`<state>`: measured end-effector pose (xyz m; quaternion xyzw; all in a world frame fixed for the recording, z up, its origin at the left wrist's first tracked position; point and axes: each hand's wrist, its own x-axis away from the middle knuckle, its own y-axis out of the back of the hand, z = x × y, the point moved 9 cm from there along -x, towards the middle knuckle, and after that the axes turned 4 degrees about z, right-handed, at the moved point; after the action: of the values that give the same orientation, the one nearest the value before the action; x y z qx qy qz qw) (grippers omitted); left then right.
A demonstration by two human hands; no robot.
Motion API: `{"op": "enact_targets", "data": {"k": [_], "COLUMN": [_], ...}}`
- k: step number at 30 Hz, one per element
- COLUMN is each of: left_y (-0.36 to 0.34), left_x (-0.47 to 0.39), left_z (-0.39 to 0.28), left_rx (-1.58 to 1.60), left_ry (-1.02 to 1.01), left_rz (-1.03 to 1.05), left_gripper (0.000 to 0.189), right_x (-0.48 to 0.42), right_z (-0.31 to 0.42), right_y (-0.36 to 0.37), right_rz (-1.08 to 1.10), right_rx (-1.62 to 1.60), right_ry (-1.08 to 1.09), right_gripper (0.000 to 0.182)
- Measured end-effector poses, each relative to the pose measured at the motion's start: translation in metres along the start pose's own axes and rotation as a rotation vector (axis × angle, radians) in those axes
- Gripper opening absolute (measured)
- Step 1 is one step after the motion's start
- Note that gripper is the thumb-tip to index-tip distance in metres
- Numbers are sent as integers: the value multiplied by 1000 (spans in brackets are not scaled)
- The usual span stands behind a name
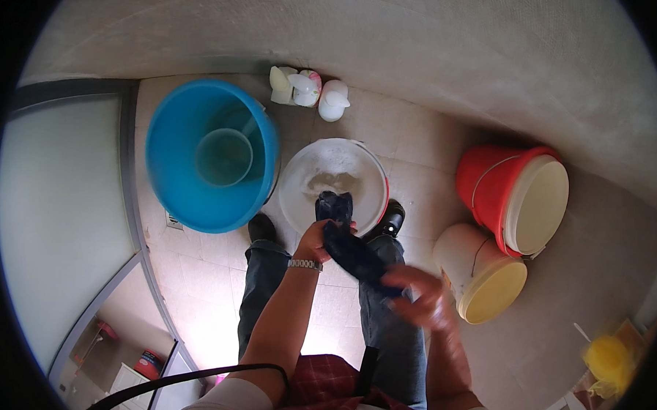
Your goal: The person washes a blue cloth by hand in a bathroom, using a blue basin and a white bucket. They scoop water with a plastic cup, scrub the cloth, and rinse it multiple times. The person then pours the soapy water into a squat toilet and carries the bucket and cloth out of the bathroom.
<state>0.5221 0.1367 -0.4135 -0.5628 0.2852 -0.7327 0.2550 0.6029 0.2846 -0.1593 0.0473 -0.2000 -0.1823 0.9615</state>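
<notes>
A dark navy wet cloth (pixel 355 259) stretches slantwise between my two hands. My left hand (pixel 315 243), with a metal-band watch on its wrist, grips it near the upper end. That end hangs over a whitish bucket (pixel 292 201) with a red outer side, standing between my feet and holding cloudy greyish water. My right hand (pixel 420 297), blurred, is around the cloth's lower end above my right knee. The exact shape of the cloth cannot be made out.
Left of the bucket stands a big blue tub (pixel 176 178) with a translucent dipper (pixel 224 157) inside. Pump bottles (pixel 333 103) stand by the wall. To the right are a red bucket (pixel 484 179) and a pale bucket (pixel 459 249), both tipped. A frosted glass door (pixel 67 205) borders the left.
</notes>
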Motion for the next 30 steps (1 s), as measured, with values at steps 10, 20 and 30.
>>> {"op": "enact_targets", "data": {"k": [10,20,30], "left_y": [-65,-50,-16], "left_x": [30,50,24], "left_z": [31,17,-21], "left_rx": [8,266,-566], "left_ry": [-157,-284,-114], "left_rz": [-228,-42,-99], "left_gripper": [34,83,88], "right_x": [-94,-121,-155], "right_z": [-292,-190,-262], "right_y": [-33,-158,-147], "right_rz": [-441,-255,-139], "right_rx": [-1016,-1997,-1480], "right_ry": [-261,-5,-630], "right_gripper": [50,80,21]}}
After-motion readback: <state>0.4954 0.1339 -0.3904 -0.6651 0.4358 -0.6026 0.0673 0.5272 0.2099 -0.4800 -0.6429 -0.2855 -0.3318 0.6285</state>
